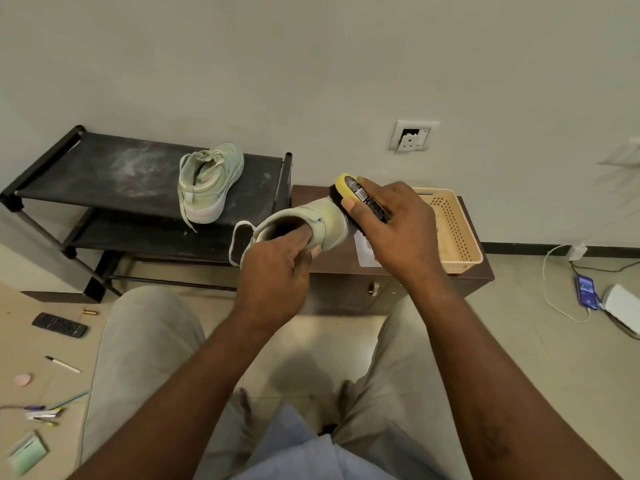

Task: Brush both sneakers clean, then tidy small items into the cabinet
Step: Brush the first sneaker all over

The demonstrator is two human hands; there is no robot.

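My left hand [277, 271] grips a pale green sneaker [325, 221] by its heel opening, fingers curled inside the collar, holding it up in front of the cabinet. My right hand [394, 230] holds a yellow-backed shoe brush [349, 185], whose dark bristles press against the sneaker's toe end. The second pale green sneaker [209, 181] stands on the top shelf of the black shoe rack [104, 168], laces loose. The low brown cabinet [349, 292] sits right of the rack, doors closed.
A beige perforated basket [457, 230] rests on the cabinet top. On the floor at left lie a remote [59, 324], a battery [90, 312], a marker [64, 364], several pens [45, 414], a pink eraser [23, 379] and a green notepad [27, 453]. A phone [586, 291] charges at right.
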